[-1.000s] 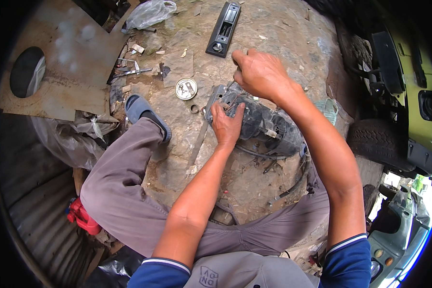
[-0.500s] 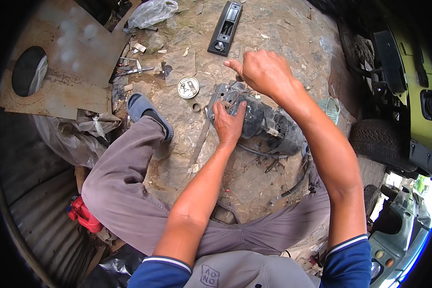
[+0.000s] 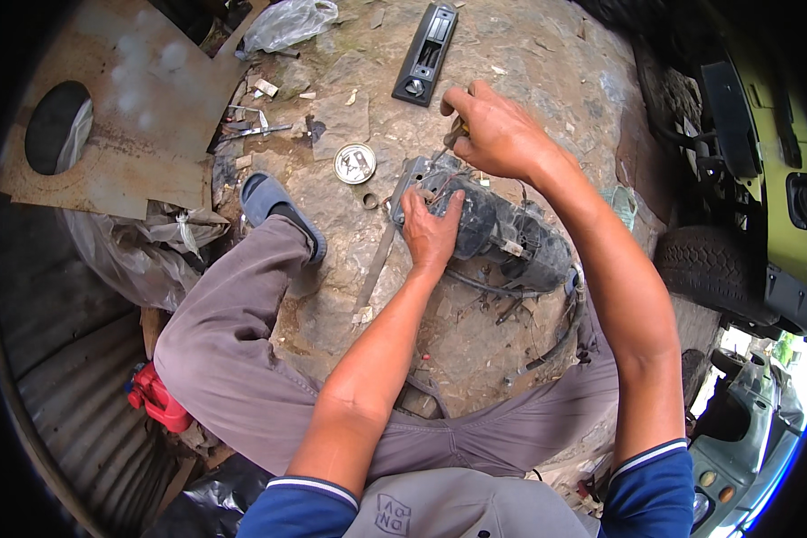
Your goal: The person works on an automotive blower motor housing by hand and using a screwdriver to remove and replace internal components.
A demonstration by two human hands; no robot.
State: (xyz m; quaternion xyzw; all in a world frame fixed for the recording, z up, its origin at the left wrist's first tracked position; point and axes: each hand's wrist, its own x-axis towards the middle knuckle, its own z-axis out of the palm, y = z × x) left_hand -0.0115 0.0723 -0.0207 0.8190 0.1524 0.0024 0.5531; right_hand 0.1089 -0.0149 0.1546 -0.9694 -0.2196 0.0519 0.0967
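A dusty black plastic housing [image 3: 511, 235], with thin wires at its far-left end, lies on the ground between my legs. My left hand [image 3: 430, 228] grips that end, fingers on one side and thumb spread to the other. Above the housing's far edge, my right hand [image 3: 498, 133] is closed round a screwdriver [image 3: 459, 131]. Only part of its yellowish handle shows, and its thin shaft points down toward the housing. Whether the tip touches a screw I cannot tell. A round tin [image 3: 355, 163] with small metal pieces stands to the left, beside a small metal ring [image 3: 370, 202].
A long black panel [image 3: 426, 54] lies beyond my hands. Pliers-like tools [image 3: 255, 131] and scraps lie at left, near a rusty sheet [image 3: 143, 108] with an oval hole. A hose [image 3: 556, 345] curves near my right leg. A vehicle tyre [image 3: 710, 269] stands at right.
My right hand has turned, its thumb drawing in from pointing left to closing round the handle. The left hand stays on the housing. The whole view has shifted slightly.
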